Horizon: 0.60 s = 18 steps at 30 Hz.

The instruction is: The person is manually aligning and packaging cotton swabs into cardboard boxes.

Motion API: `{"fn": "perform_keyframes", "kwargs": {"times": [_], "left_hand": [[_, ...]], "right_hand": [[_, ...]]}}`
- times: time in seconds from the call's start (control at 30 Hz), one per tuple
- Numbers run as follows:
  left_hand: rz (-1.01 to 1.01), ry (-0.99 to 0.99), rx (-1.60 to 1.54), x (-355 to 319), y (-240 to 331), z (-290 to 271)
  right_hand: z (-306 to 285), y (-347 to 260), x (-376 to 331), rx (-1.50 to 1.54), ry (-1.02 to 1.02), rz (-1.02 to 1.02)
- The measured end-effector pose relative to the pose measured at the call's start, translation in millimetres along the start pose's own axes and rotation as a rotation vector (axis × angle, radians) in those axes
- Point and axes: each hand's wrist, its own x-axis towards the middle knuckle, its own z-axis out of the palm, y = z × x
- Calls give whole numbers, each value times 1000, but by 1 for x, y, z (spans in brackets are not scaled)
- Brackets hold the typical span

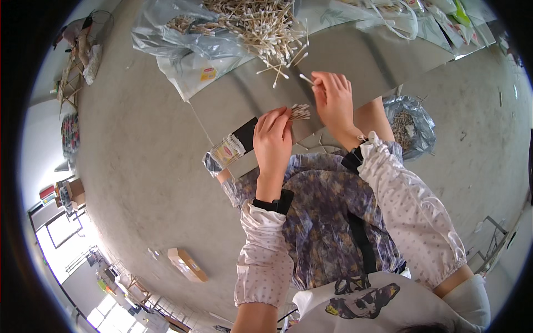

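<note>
My left hand [273, 139] is closed around a small bundle of cotton swabs [300, 112], whose white tips stick out to the right. Pinched in my right hand [335, 102] is a single cotton swab [305, 79], its white tip pointing up and left. Beyond both hands, a large loose pile of cotton swabs [266, 33] spills from a clear plastic bag [166, 41] onto the table [344, 61]. Just left of my left hand lies a clear packet of cotton swabs [226, 151] beside a black flat piece [245, 133].
A bin lined with a grey plastic bag [425, 130] stands on the floor to the right, with many swabs inside. More plastic packaging [388, 16] lies at the table's far right. A cardboard box [187, 265] rests on the floor at lower left.
</note>
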Motion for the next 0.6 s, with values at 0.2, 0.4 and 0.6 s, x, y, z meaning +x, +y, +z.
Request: {"fn": "perform_keyframes", "kwargs": {"times": [0.2,0.4,0.6], "left_hand": [[-25,7,15,-6,0,-7],[-53,35,80,-7,2,-5],[-50,-47,140,-10,22,6]], "right_hand": [[8,-7,11,151,-156,-25],[23,-26,12,380,-366,-59],[9,-14,14,657,-162,312]]}}
